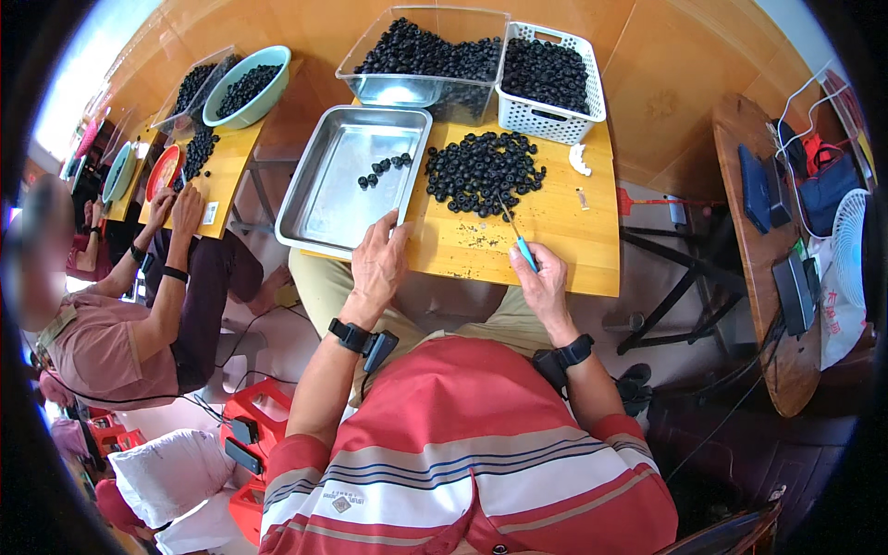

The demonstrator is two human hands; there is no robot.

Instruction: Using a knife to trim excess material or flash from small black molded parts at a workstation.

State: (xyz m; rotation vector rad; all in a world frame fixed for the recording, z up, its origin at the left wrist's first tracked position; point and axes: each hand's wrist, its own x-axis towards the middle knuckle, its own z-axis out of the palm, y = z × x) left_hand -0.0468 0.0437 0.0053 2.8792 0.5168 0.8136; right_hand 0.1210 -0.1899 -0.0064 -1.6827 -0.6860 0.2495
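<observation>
My right hand (546, 282) is closed around the blue handle of a slim knife-like tool (524, 250). Its thin metal blade points away from me, its tip at the near edge of a pile of small black round pieces (481, 171) on the wooden table (578, 250). What kind the pieces are, I cannot tell. At the right near corner of a shallow metal tray (314, 208), my left hand (377, 264) has its fingers stretched forward, with nothing visible in them. Several more black pieces (384, 170) lie toward the right side of the tray.
Behind the pile stand a clear bin (398, 90) and a white perforated basket (546, 120), both holding black pieces. White scraps (579, 160) lie at the right. Another person (116, 342) works at a table on the left, beside a green bowl (268, 111). Cables hang from a wooden surface (786, 370).
</observation>
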